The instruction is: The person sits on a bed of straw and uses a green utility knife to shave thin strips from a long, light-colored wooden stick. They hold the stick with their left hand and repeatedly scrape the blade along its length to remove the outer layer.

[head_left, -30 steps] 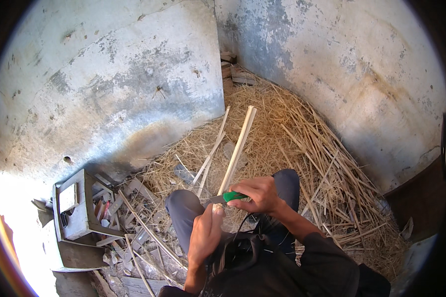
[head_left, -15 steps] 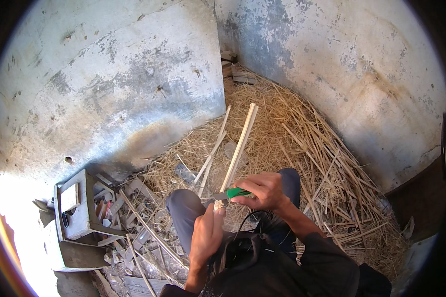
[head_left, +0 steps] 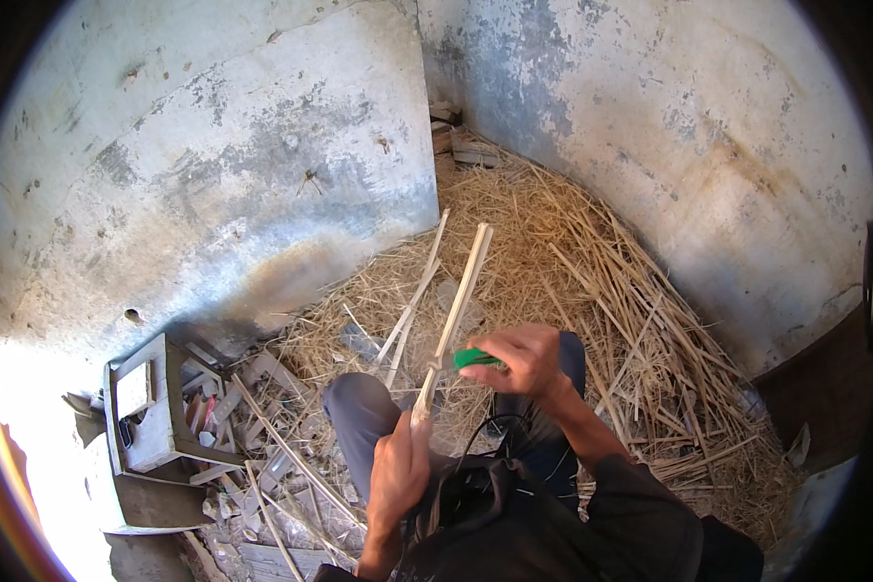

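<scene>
The lower end of a pale stick (head_left: pixel 463 293) is clamped in the fingers of the left hand (head_left: pixel 399 470), its far end held out over the straw (head_left: pixel 519 218). A green-handled knife (head_left: pixel 474 359) is gripped by the fingers of the right hand (head_left: pixel 527 361) just beside the stick; its blade cannot be clearly made out. The left hand could be cut should the blade skid off a knot, or the stick be twisted if loosely held.

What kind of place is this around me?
It looks like a run-down room or shed: stained walls with peeling paint, straw-like litter and long thin strips heaped on the ground, and a battered box-like frame.
</scene>
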Action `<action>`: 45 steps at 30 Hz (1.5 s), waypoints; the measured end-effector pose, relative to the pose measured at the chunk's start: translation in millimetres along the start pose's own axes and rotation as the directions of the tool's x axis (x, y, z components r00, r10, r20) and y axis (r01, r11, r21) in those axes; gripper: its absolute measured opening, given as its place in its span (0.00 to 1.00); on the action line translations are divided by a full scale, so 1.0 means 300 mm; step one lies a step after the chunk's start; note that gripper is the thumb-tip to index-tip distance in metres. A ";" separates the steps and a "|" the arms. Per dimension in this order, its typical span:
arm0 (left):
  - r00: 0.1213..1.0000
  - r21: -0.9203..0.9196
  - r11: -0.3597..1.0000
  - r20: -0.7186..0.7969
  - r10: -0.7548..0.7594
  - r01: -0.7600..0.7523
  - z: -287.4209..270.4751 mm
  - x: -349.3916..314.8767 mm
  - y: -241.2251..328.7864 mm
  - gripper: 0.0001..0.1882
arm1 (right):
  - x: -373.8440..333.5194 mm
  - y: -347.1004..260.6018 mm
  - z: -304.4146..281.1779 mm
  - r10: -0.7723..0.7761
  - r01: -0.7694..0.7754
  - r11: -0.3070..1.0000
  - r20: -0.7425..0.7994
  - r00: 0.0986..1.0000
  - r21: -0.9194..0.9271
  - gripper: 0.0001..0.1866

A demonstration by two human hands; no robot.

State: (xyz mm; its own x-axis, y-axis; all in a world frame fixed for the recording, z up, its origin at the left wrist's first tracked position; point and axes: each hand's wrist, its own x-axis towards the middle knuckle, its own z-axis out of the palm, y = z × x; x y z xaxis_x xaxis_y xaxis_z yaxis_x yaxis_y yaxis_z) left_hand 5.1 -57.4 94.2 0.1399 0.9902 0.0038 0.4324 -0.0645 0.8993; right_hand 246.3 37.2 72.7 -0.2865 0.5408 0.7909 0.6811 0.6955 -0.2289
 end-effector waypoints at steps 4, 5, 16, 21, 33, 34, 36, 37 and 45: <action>0.998 0.012 0.998 0.020 -0.054 0.054 -0.001 -0.018 -0.030 0.10 | 0.009 0.024 -0.014 0.011 -0.010 0.999 0.026 1.000 -0.042 0.21; 0.998 0.033 0.998 0.017 -0.056 0.056 -0.005 -0.020 -0.031 0.11 | 0.008 0.031 -0.011 0.021 -0.020 0.999 0.021 1.000 -0.042 0.22; 0.978 0.004 0.981 0.079 -0.195 0.196 -0.025 -0.098 -0.088 0.15 | 0.004 0.256 -0.059 0.403 -0.391 0.915 -0.171 0.899 0.099 0.27; 0.995 0.023 0.995 0.019 -0.098 0.098 -0.014 -0.044 -0.078 0.12 | -0.003 0.007 0.037 0.121 -0.132 0.968 0.063 0.991 0.216 0.21; 0.986 0.116 0.986 -0.101 0.135 -0.123 0.005 -0.005 0.020 0.08 | 0.005 -0.097 0.025 0.007 -0.020 0.985 0.076 0.997 0.173 0.19; 0.985 0.114 0.985 -0.102 0.142 -0.130 0.007 -0.004 0.015 0.07 | 0.007 -0.095 0.018 0.006 -0.019 0.987 0.079 0.997 0.159 0.19; 0.986 0.111 0.986 -0.095 0.139 -0.128 0.008 -0.002 0.016 0.07 | 0.009 -0.089 0.006 0.010 -0.020 0.992 0.083 0.997 0.125 0.19; 0.988 0.109 0.987 -0.087 0.128 -0.118 0.007 -0.002 0.023 0.07 | 0.009 -0.084 0.000 0.014 -0.023 0.994 0.083 0.996 0.104 0.20; 0.993 0.153 0.985 -0.076 0.091 -0.079 0.007 -0.034 0.009 0.07 | 0.028 0.007 -0.019 0.076 -0.074 0.997 -0.046 0.996 0.032 0.22</action>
State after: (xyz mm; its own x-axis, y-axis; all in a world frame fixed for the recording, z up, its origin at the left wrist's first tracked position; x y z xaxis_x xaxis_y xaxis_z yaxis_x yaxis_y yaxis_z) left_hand 6.6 -67.9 95.7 0.1104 0.9867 0.1193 0.5512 -0.1607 0.8188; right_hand 249.3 40.6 82.3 -0.2028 0.5697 0.7964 0.6783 0.6683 -0.3054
